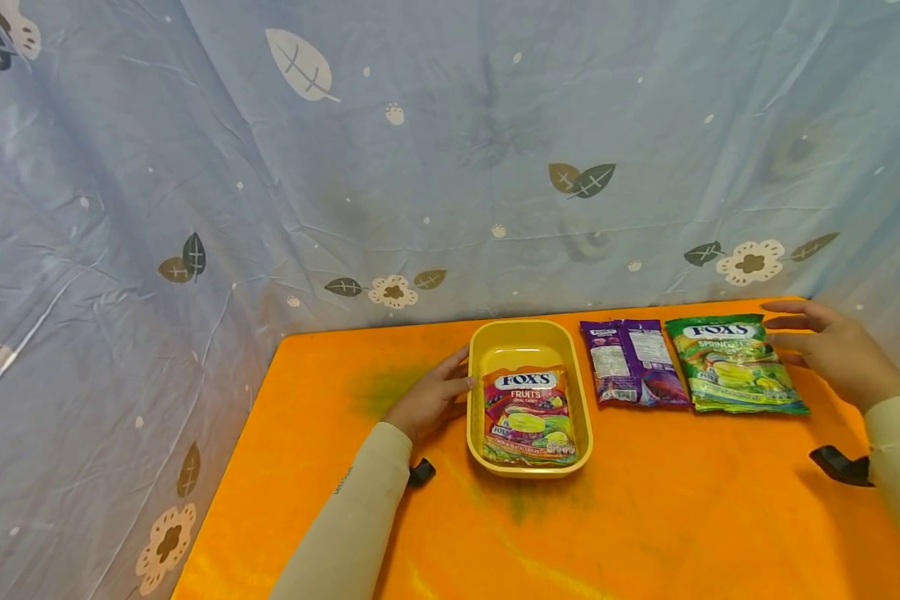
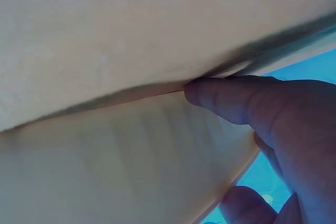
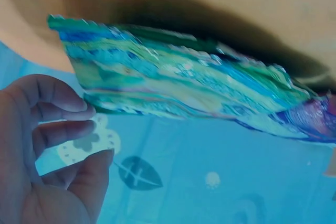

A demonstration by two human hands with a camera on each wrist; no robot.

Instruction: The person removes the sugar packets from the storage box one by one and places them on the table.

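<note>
Green candy packet (image 1: 738, 367): lies flat on the bench (image 1: 720, 517), printed face up, just at your right hand (image 1: 832, 350). That hand's fingers are loosely bent, thumb apart from them, clamped on nothing; fingertips are at the packet's upper right edge, and whether they touch cannot be told from the right wrist view.

Technique, in my judgement: slide the fingertips under that edge, thumb on top, and pinch the film well in from the corner, since a slack packet will probably sag from a corner hold. Grip lightly; contents likely shift inside.

Your left hand (image 1: 437, 398) has its fingers apart against the outer left wall of the yellow tray (image 1: 528, 472). Light sideways pressure should do; pushing harder could slide the tray.

Farther out: the purple packet (image 1: 633, 367) lies left of the green one, their edges meeting near the lower corner. Lift the green clear of it rather than dragging, or the two may move together. The red packet (image 1: 528, 421) lies inside the tray, toward your end.
</note>
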